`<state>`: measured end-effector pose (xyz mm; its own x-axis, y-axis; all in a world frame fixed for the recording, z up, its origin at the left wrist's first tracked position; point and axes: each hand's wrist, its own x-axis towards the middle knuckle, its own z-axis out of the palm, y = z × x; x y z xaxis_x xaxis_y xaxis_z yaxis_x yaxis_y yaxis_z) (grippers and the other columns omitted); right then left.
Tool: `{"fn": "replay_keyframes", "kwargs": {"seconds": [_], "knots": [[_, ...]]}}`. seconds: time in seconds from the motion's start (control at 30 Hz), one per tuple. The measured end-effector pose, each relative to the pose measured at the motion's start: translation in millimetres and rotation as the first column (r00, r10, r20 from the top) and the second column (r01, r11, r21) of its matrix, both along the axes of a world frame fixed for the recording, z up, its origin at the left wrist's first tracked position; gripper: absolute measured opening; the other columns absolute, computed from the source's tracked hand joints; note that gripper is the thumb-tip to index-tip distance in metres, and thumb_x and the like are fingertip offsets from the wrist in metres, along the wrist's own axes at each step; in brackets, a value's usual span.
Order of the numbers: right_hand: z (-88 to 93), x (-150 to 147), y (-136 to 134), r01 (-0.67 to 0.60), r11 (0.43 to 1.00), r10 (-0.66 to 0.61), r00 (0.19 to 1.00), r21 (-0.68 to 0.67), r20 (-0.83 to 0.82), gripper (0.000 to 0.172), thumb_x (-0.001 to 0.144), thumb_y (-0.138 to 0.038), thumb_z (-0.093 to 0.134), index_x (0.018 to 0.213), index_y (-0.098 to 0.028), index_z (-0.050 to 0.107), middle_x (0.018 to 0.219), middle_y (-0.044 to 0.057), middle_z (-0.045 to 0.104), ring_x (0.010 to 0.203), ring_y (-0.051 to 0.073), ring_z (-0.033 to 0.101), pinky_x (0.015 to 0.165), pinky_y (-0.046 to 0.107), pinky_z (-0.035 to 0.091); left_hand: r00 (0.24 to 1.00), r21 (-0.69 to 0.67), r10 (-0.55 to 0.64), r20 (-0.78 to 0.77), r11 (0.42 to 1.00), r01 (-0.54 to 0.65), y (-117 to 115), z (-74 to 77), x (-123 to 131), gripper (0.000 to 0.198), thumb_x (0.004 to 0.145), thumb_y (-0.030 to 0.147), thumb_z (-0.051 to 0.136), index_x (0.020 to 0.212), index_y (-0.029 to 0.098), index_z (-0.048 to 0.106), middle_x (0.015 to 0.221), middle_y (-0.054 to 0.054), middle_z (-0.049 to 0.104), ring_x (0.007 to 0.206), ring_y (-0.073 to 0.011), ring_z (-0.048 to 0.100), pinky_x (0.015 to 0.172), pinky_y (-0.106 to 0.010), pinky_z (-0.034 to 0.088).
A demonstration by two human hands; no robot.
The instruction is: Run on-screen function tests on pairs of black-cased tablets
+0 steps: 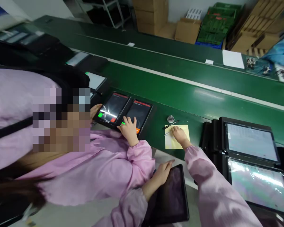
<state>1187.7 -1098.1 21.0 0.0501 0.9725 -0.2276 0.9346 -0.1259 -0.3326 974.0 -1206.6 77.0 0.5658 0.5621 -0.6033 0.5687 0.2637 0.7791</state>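
Note:
My right hand (pixel 180 135) presses on a pale yellow sheet of paper (pixel 171 142) and seems to hold a silver pen (pixel 168 133). A black pen (pixel 170 124) lies along the paper's upper edge, next to a small round metallic object (pixel 170 119). My left hand (pixel 161 173) lies on the corner of a black tablet (pixel 170 198), which rests on the grey surface below the belt. A co-worker in a pink smock has one hand (pixel 129 127) on a dark tablet (pixel 139 115) beside another (pixel 112 108).
Large framed screens (pixel 252 142) stand at the right, close to my right arm. A green conveyor belt (pixel 180 91) with a white stripe runs across the view. Beyond it stand cardboard boxes (pixel 188 30) and green crates (pixel 215 26).

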Motion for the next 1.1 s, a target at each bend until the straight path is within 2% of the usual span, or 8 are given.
{"fn": "replay_keyframes", "kwargs": {"seconds": [0.17,0.3,0.4,0.5,0.6,0.7,0.93,1.1], "knots": [[4.4,27.6,-39.2,0.319,0.941,-0.273,0.911,0.110,-0.309,0.037,0.104,-0.051,0.062,0.100,-0.014,0.063,0.088,0.003,0.061,0.076,0.013,0.058,0.072,0.029,0.054,0.998,0.053,-0.029,-0.062,0.998,0.033,13.4,-8.7,11.2,0.070,0.110,0.045,0.024,0.165,0.008,0.046,0.160,-0.017,0.055,0.149,-0.0322,0.054,0.125,-0.042,0.039],[-3.4,30.9,-80.1,0.581,0.810,-0.408,0.658,0.081,-0.634,0.063,0.109,-0.072,0.032,0.094,-0.016,0.059,0.065,-0.004,0.044,0.052,0.008,0.041,0.053,0.024,0.043,0.991,0.050,-0.040,-0.125,0.998,0.047,12.9,-18.3,18.3,0.072,0.109,0.048,0.024,0.170,0.011,0.037,0.147,-0.019,0.066,0.130,-0.0378,0.069,0.114,-0.047,0.048],[-17.8,14.4,-91.7,0.645,0.763,-0.413,0.460,-0.024,-0.786,0.081,0.103,-0.084,0.013,0.091,-0.017,0.057,0.060,-0.005,0.042,0.046,0.008,0.040,0.047,0.023,0.039,0.991,0.055,-0.008,-0.134,0.998,0.016,11.5,-31.3,22.1,0.072,0.110,0.044,0.021,0.172,0.010,0.031,0.151,-0.017,0.064,0.138,-0.0334,0.064,0.122,-0.042,0.041],[-28.4,-1.2,-85.7,0.635,0.765,-0.409,0.352,-0.107,-0.842,0.083,0.096,-0.092,0.027,0.088,-0.017,0.060,0.061,-0.002,0.053,0.047,0.009,0.049,0.048,0.024,0.045,0.993,0.099,0.045,-0.113,0.994,-0.034,11.9,-42.9,22.4,0.070,0.110,0.041,0.020,0.172,0.011,0.030,0.157,-0.015,0.060,0.143,-0.0301,0.060,0.125,-0.040,0.039],[-29.3,-6.4,-74.5,0.620,0.775,-0.408,0.337,-0.126,-0.848,0.074,0.087,-0.091,0.054,0.085,-0.017,0.062,0.062,0.001,0.060,0.048,0.011,0.054,0.048,0.025,0.048,0.994,0.143,0.056,-0.089,0.989,-0.043,11.6,-51.3,18.9,0.068,0.110,0.040,0.020,0.172,0.015,0.034,0.163,-0.013,0.053,0.133,-0.0302,0.068,0.118,-0.042,0.047],[-25.1,-8.2,-67.8,0.628,0.773,-0.405,0.378,-0.091,-0.832,0.061,0.079,-0.078,0.075,0.081,-0.018,0.063,0.057,-0.001,0.058,0.045,0.012,0.051,0.044,0.025,0.044,0.996,0.178,0.050,-0.072,0.983,-0.037,9.9,-60.4,12.4,0.066,0.109,0.040,0.021,0.170,0.020,0.040,0.161,-0.010,0.055,0.117,-0.0289,0.075,0.104,-0.041,0.057],[-21.6,-19.8,-64.4,0.641,0.767,-0.375,0.479,0.025,-0.794,0.051,0.084,-0.068,0.072,0.072,-0.022,0.056,0.052,0.001,0.058,0.042,0.014,0.053,0.043,0.025,0.042,0.999,0.289,-0.017,-0.040,0.957,0.027,9.9,-77.9,0.1,0.061,0.111,0.039,0.024,0.167,0.024,0.045,0.136,-0.012,0.075,0.069,-0.0200,0.073,0.073,-0.032,0.058],[-20.3,-22.1,-63.7,0.615,0.786,-0.360,0.530,0.056,-0.768,0.049,0.088,-0.063,0.071,0.069,-0.020,0.057,0.055,0.003,0.064,0.046,0.015,0.061,0.047,0.022,0.045,1.000,0.344,0.010,0.015,0.939,-0.015,7.6,-79.8,1.3,0.060,0.111,0.038,0.024,0.165,0.023,0.048,0.141,-0.013,0.072,0.067,-0.0180,0.071,0.071,-0.030,0.057]]}}
